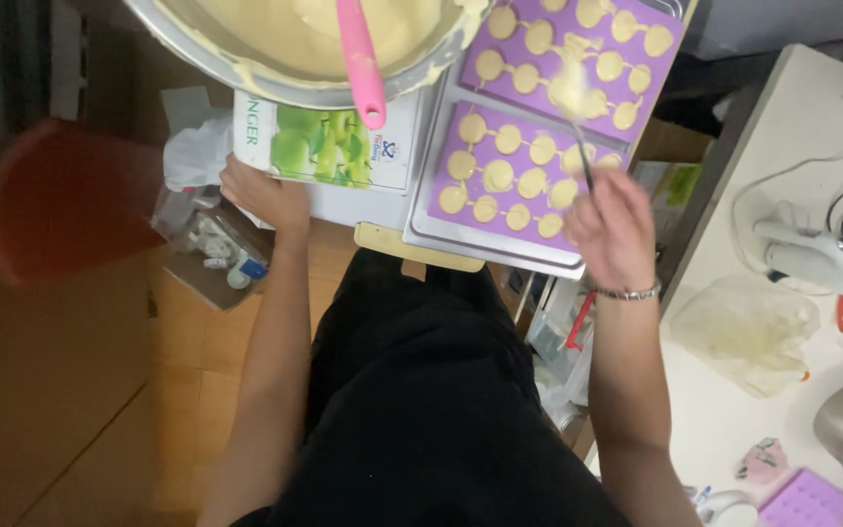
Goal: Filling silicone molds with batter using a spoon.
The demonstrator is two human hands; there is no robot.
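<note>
A: Head view, containers first. We see a big metal bowl (246, 73) at the top, full of pale yellow batter, with a pink spatula (361, 59) standing in it, handle end hanging over the rim.

B: And the moulds. Two purple silicone moulds, the near mould (441, 166) and the far mould (675, 20), sit in a metal tray (441, 244). Round cavities in both are filled with the same batter.

A: Hands? Right hand (615, 234) has its grip closed on a spoon (578, 117), the blurred bowl end loaded with batter, over the gap between the two moulds. Left hand (263, 193) rests on the lower edge of a box with green apples (329, 146) lying under the bowl; whether its grip is closed or just resting flat, we cannot tell.

B: Edges. The tray's near edge sits just over the person's lap, past a wooden board (412, 249). White bench (734, 410) to the right holds a crumpled plastic bag (748, 332) and a hand mixer (822, 259). Open wooden floor (70, 390) on the left.
</note>
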